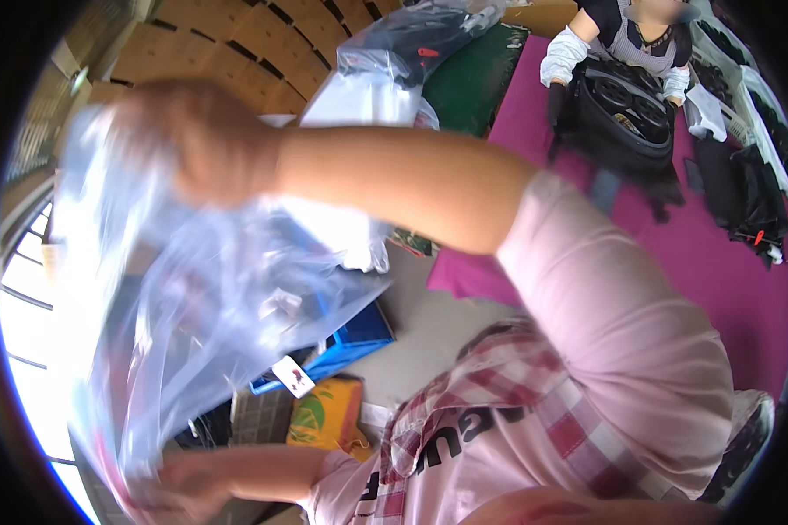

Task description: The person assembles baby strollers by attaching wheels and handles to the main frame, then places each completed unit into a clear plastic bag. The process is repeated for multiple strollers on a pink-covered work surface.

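A large clear plastic bag (228, 289) is stretched out on my left side, thin and crumpled, with other things showing through it. Raised high at the upper left, my right hand (197, 144) is closed on the bag's upper part, blurred by motion. Down at the lower left, my left hand (179, 486) grips the bag's lower edge; its fingers are smeared too. Between the two hands the film spreads wide. I cannot make out anything inside the bag.
Behind the bag a blue crate (359, 337) stands on the grey floor, beside a yellow packet (326, 413). A purple-covered table (534, 122) runs along the right. Across it, a person (643, 35) in white sleeves handles a black bag (622, 122). Cardboard boxes (228, 44) are stacked behind.
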`<state>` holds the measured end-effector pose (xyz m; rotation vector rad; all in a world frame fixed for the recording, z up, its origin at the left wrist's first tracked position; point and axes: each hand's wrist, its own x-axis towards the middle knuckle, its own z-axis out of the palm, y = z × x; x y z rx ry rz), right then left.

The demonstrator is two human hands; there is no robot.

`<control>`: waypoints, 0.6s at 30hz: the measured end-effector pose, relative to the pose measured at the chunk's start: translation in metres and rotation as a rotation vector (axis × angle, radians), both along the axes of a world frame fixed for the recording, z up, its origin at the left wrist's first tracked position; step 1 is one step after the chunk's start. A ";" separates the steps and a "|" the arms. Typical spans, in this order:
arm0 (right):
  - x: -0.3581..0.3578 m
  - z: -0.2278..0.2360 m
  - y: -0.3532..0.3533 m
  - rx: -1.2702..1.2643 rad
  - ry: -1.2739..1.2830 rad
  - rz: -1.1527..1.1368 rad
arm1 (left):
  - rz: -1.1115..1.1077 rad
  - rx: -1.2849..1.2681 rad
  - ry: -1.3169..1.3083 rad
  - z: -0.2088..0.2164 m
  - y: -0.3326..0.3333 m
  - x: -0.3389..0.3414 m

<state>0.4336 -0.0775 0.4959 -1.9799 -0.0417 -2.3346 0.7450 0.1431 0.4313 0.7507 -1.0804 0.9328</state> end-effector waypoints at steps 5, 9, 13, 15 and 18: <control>-0.040 -0.229 -0.023 0.185 1.241 -0.462 | 0.220 0.965 -0.140 -0.188 -0.068 -0.069; -0.178 -0.362 -0.052 1.274 1.964 -0.592 | -0.840 1.561 0.314 -0.316 -0.078 -0.093; -0.266 -0.274 -0.091 1.161 1.027 -0.805 | -0.859 1.431 0.449 -0.190 -0.142 -0.152; -0.266 -0.221 -0.069 0.909 0.709 -1.238 | -1.186 1.265 0.504 -0.140 -0.160 -0.191; -0.211 -0.205 -0.012 0.499 0.640 -0.918 | -1.575 1.107 0.475 -0.101 -0.175 -0.232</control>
